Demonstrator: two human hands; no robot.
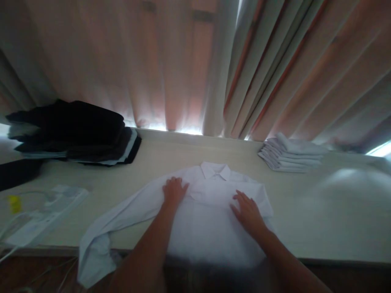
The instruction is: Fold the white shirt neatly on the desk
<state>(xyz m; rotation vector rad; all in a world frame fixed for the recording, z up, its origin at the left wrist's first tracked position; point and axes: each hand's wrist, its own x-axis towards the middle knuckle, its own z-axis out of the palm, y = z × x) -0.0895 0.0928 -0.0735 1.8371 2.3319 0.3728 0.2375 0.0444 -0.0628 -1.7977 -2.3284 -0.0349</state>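
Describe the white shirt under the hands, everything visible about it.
The white shirt lies flat, front up, on the pale table, collar pointing toward the curtains. It looks like thin woven cloth. One long sleeve stretches out toward the near left, its cuff end drooping over the table edge. The left hand rests flat near one shoulder, the right hand flat on the chest. The hem reaches the near edge.

Looks like a laundry or garment workroom, maybe a hotel back room. There's a long, pale cream worktable pushed up against tall pinkish-beige pleated curtains with daylight leaking in underneath. On it sits a neat stack of folded white shirts at the right and a pile of folded black clothes at the left, and a white collared shirt lies spread flat in the middle.
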